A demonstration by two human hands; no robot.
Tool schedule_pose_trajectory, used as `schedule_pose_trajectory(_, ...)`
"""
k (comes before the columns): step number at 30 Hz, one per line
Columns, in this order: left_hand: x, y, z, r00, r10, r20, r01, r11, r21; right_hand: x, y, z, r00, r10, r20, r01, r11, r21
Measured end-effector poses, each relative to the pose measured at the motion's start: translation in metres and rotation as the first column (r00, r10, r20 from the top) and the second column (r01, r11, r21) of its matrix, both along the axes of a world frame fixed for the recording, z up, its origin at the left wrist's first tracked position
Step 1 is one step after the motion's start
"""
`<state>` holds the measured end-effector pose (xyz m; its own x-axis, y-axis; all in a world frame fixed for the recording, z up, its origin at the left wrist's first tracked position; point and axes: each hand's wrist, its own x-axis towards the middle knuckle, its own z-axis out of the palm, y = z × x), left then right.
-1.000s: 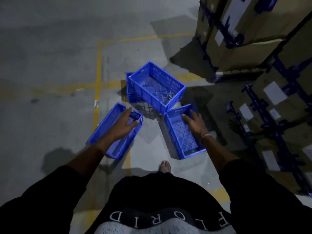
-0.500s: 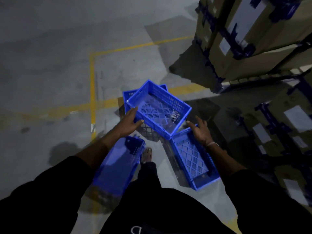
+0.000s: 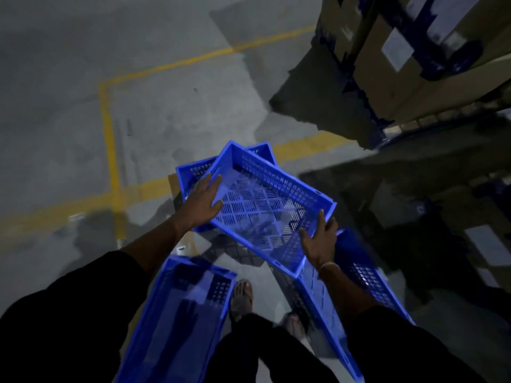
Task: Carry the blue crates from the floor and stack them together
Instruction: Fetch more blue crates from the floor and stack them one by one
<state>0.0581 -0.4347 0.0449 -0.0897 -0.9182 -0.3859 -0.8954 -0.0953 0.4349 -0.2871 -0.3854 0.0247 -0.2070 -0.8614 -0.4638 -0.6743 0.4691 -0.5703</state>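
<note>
Crate skewed atop another, both your hands on it.
You had your left hand flat against its near-left wall, fingers straight, and your right hand curled over the near-right rim; it sat crooked on the lower crate, so you did well to twist it square before letting it drop in. Two more crates lay near your feet, one left and one right. Around them spread grey concrete floor with yellow lines, and cardboard boxes to the right.
</note>
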Motion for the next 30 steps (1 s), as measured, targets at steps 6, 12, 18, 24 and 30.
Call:
schedule_pose_trajectory(6, 0.001, -0.079, -0.109, 0.976, 0.118, 0.185, -0.122, 0.992, 0.011, -0.008, -0.032, -0.125, 0.981, 0.0, -0.194, 0.008, 0.999, 0.038)
schedule_pose_trajectory(12, 0.004, -0.126, -0.173, 0.931, 0.266, 0.249, -0.282, 0.959, 0.03, -0.006, -0.035, -0.188, 0.963, -0.09, -0.254, 0.092, 0.996, -0.004)
schedule_pose_trajectory(18, 0.014, -0.137, -0.212, 0.887, 0.293, 0.357, -0.324, 0.946, 0.028, -0.003, -0.033, -0.206, 0.938, -0.121, -0.326, 0.118, 0.993, -0.028)
schedule_pose_trajectory(24, 0.018, -0.13, -0.218, 0.882, 0.312, 0.352, -0.329, 0.944, -0.015, -0.02, -0.036, -0.199, 0.951, -0.127, -0.283, 0.132, 0.991, -0.002)
schedule_pose_trajectory(30, 0.01, -0.108, -0.169, 0.927, 0.239, 0.289, -0.241, 0.97, -0.027, -0.049, -0.021, -0.143, 0.953, -0.123, -0.276, 0.116, 0.992, -0.041)
